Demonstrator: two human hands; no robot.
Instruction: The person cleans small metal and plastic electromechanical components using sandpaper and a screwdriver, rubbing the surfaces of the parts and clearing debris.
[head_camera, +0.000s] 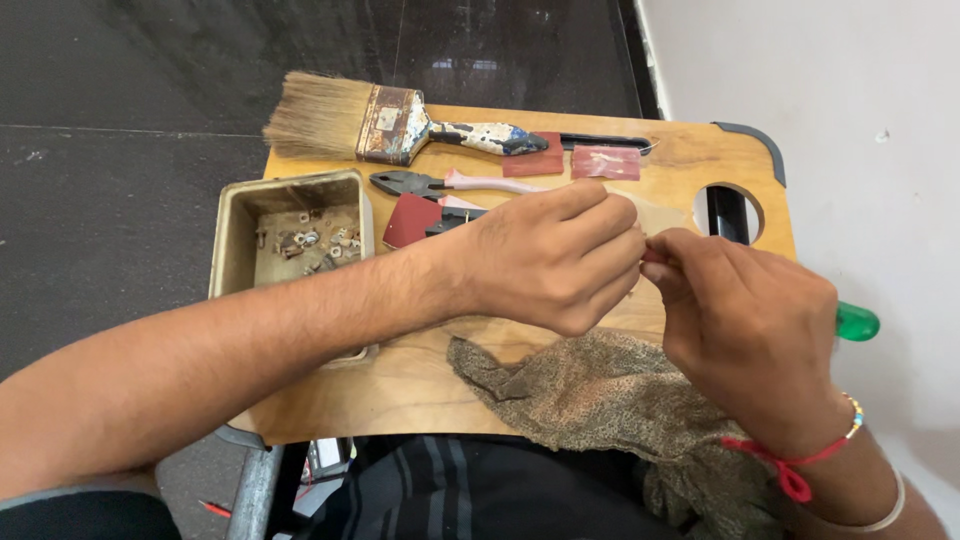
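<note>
I see both hands meeting over the middle of the wooden board (420, 385). My left hand (545, 260) is curled narrow, fingertips pinched toward the right hand (745, 330), which is also pinched tight. Whatever sits between them is tiny; only a sliver of pinkish-red shows at the fingertips, and I cannot tell what it is. A green handle (857, 322) pokes out past the right hand, off the board's right edge; I cannot tell whether that hand grips it.

The board is warm, smooth wood with a round hole (728, 210) near its right end. At its far edge lies a paintbrush (385, 122) with worn tan bristles, a rusty ferrule and a paint-flecked handle. Just nearer are pliers (440, 183) with pale pink grips, and red sandpaper (605, 162) squares, flat and gritty. On the board's left sits a dull metal tray (228, 235) of small screws. A coarse brownish rag (600, 390) lies crumpled on the near edge.
</note>
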